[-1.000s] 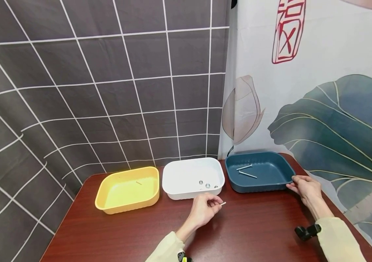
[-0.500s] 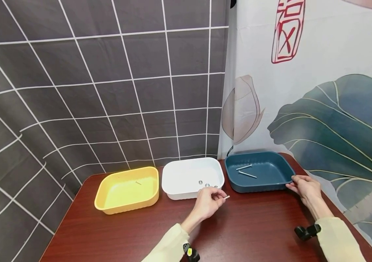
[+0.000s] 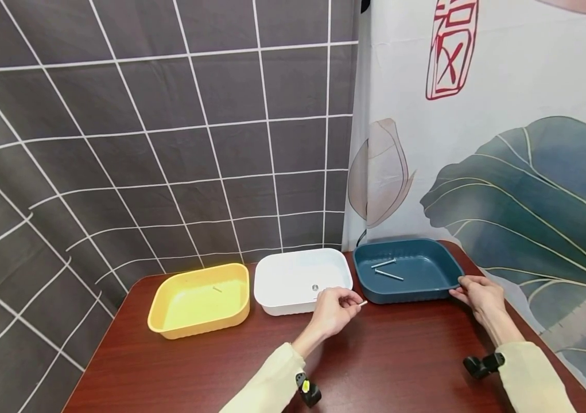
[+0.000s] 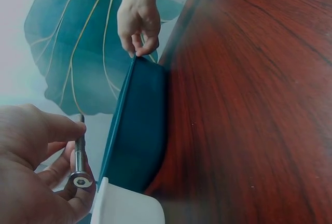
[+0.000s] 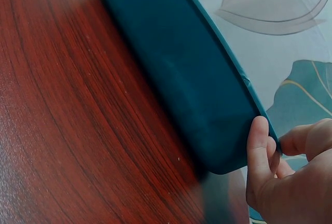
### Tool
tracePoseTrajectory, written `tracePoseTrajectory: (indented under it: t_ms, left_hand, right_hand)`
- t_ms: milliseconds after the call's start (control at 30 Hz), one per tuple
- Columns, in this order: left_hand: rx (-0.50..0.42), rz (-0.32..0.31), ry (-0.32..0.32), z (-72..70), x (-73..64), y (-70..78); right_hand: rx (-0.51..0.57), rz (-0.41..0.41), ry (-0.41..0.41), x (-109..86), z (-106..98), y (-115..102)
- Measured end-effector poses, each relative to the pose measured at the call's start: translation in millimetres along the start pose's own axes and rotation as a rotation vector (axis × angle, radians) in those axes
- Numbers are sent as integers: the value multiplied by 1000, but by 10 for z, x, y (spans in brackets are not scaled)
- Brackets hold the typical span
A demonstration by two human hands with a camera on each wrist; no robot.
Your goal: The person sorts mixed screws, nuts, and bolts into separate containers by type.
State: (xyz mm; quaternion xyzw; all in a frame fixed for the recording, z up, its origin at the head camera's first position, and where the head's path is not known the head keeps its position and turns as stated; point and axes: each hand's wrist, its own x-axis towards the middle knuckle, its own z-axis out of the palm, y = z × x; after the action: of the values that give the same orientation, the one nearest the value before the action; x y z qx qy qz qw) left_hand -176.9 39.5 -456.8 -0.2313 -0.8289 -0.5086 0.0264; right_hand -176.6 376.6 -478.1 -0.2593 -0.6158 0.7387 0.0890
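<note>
My left hand (image 3: 331, 312) pinches a silver hex-socket bolt (image 4: 79, 162) between thumb and fingers, near the front right corner of the white tray (image 3: 277, 310). In the left wrist view the bolt's socket head faces the camera. At the right, my right hand (image 3: 482, 298) pinches the rim of the dark blue tray (image 3: 429, 269) at its front right corner, thumb and fingers on either side of the wall. Two long bolts (image 3: 388, 275) lie inside that blue tray. A nut (image 3: 315, 288) shows in the white tray; my left hand hides the area beside it.
A yellow tray (image 3: 243, 310) stands at the left with a small thin piece (image 3: 217, 289) inside. All three trays sit in a row along the back of the reddish-brown table (image 3: 169, 378). Behind them hang a grey grid curtain (image 3: 169, 143) and a printed white cloth (image 3: 401, 69).
My left hand has moved right and slightly away from me with the bolt, now covering some nuts in the white tray that showed earlier. My right hand stays at the blue tray's corner.
</note>
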Motion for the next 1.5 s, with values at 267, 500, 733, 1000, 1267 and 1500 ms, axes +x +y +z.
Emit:
tracePoseTrajectory:
  t_ms: [267,500,733,1000,1267,1500]
  left_hand:
    - [18,13,-12,49,129,74]
    - [24,-2,-10,110,243,116]
    - [29,-15,9,173,350,149]
    - [34,-29,22,269,451,154]
    - [73,-20,17,384,547,204]
    - [108,-6,32,438,617,212]
  right_hand:
    - [3,6,0,-6,-12,6]
    - [-11,-3,-3,3,-7,9]
    - [-22,-1,4,9,-8,17]
    - [-30,-5,2,6,-6,16]
    - [-34,0,5,10,-17,26]
    - [-7,6,-11,10,-18,20]
